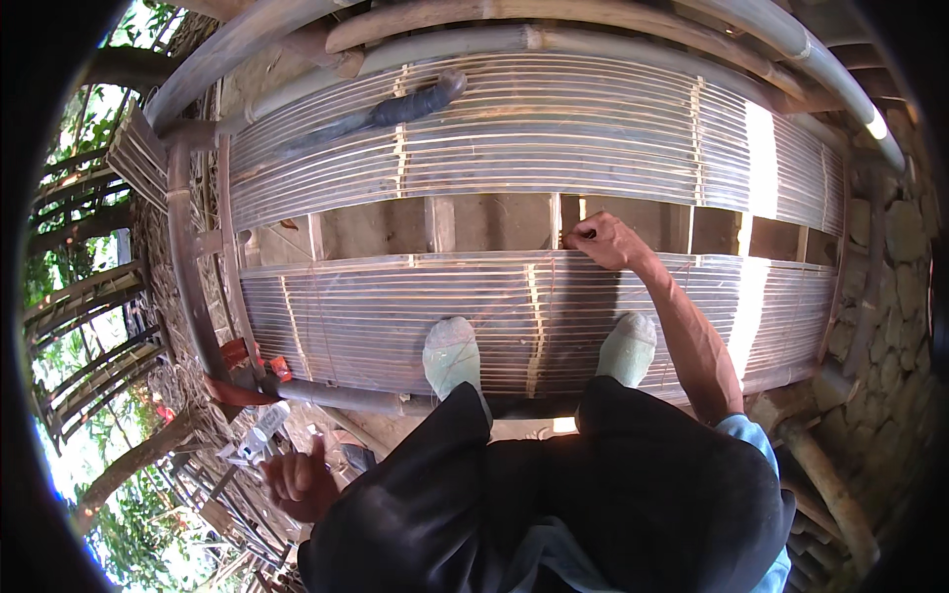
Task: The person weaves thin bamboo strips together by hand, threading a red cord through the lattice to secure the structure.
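Observation:
My right hand [605, 241] reaches over the gap in a bamboo slat platform, its fingers pinched together at the near slat panel's upper edge. Whatever is between the fingertips, if anything, is too small to make out. My left hand [300, 481] is held low at the left, beside my knee, with curled fingers and raised thumb; its grip is hidden. The near slat panel [386, 326] lies under my feet, and the far slat panel [554, 128] stretches beyond the gap. A machete-like tool [415, 103] with a dark wrapped handle rests on the far panel.
My socked feet [452, 351] stand on the near panel. Cross pieces [440, 225] span the gap. Thick bamboo poles [445, 44] frame the far side. Red wrappers [281, 369] and a white item [262, 431] are at the left. A stone wall [905, 237] rises at the right.

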